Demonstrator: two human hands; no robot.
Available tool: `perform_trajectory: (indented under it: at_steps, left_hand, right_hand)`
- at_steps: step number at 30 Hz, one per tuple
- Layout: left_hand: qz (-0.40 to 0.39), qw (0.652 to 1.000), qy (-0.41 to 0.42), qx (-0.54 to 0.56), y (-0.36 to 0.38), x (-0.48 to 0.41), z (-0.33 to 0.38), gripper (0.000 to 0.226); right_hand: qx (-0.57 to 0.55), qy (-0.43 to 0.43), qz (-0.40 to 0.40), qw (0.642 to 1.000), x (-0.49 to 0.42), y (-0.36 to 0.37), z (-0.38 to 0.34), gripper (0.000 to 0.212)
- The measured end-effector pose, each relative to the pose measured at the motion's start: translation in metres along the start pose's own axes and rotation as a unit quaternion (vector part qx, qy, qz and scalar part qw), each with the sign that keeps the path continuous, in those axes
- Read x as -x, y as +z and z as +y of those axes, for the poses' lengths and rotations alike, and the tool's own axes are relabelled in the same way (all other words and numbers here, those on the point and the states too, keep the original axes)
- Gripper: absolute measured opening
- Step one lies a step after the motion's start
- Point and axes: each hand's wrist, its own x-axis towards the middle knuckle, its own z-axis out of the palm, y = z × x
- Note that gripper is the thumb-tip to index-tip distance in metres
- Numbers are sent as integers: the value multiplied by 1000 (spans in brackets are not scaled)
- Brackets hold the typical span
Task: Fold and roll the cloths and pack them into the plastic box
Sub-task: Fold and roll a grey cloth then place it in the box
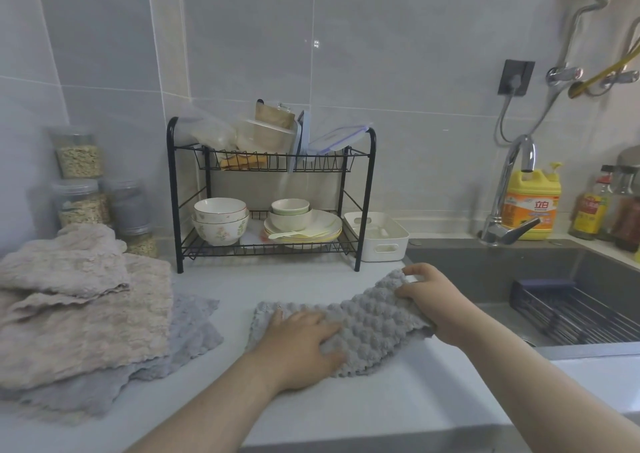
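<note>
A grey bubble-textured cloth [372,324] lies folded into a strip on the white counter [346,404], in front of me. My left hand [301,340] presses flat on its left part, fingers spread over the fabric. My right hand [424,298] grips the cloth's right end and lifts it a little near the sink edge. A heap of beige cloths [79,300] rests on grey cloths [187,328] at the left. The white plastic box [379,237] stands open beside the rack, with nothing visible in it.
A black two-tier dish rack [270,192] with bowls, plates and containers stands at the back. Jars [79,175] are stacked at the far left. The sink [554,279] with a wire basket, a tap [509,192] and a yellow detergent bottle [531,203] fill the right.
</note>
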Motion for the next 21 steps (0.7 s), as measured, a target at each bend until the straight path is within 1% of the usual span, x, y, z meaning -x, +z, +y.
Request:
perform_trajectory:
  at_steps: [2,3,4,5,6,7,8,9,10,11,12,13,14,15,16,17,18,19,21]
  left_hand:
    - [-29,1000,-5,-3,1,-2,5,71]
    - [-30,1000,-6,5,0,-2,6,74]
    - [-10,1000,0,13,-2,-1,7,73]
    - [37,998,5,43,-4,-2,7,66]
    - [94,989,0,112,-7,-3,7,57]
    - [144,961,-19,234,-14,-3,8,52]
    - [151,907,-53,389,-23,-3,9,50]
    - [115,825,-86,546,-32,-3,10,50]
    - [65,739,-109,661,-40,-4,9,54]
    - [25,680,-122,723,-47,-4,7,59]
    - [8,659,-133,740,-52,-6,2,61]
    - [12,657,-151,739,-55,-5,-2,56]
    - [33,664,-171,727,-56,-5,-6,45]
    - [60,674,-192,711,-56,-5,-12,32]
    - [85,688,-211,689,-54,-6,-18,19]
    - [101,701,-228,668,-52,-6,-23,8]
    - [110,720,-243,641,-49,-6,-28,4]
    - [114,741,-254,612,-47,-7,-32,8]
    - [123,773,-267,562,-43,-8,-39,10]
  right_hand:
    - [-21,0,-6,1000,-1,5,-7,27]
    - [-28,-1,-7,1000,-1,10,-11,28]
    - [-31,-6,-11,999,-1,16,-16,29]
    - [-32,-13,-16,999,-1,23,-22,31]
    - [-25,-22,-22,999,0,31,-27,33]
    - [-10,-30,-28,999,1,39,-33,34]
    - [11,-38,-37,999,3,49,-39,35]
    - [31,-47,-48,997,6,59,-44,36]
    - [43,-55,-66,995,10,69,-48,37]
    - [47,-59,-92,993,14,78,-52,38]
    - [37,-59,-124,990,17,86,-54,39]
    - [12,-59,-153,986,19,92,-56,39]
    - [-16,-63,-166,984,20,95,-55,37]
    - [-35,-75,-159,984,20,96,-54,34]
    - [-29,-96,-135,986,18,97,-51,30]
    - [11,-123,-103,987,16,97,-46,25]
    - [84,-150,-77,982,15,96,-40,22]
    - [175,-176,-66,966,15,95,-34,21]
    - [323,-204,-83,920,13,96,-19,25]
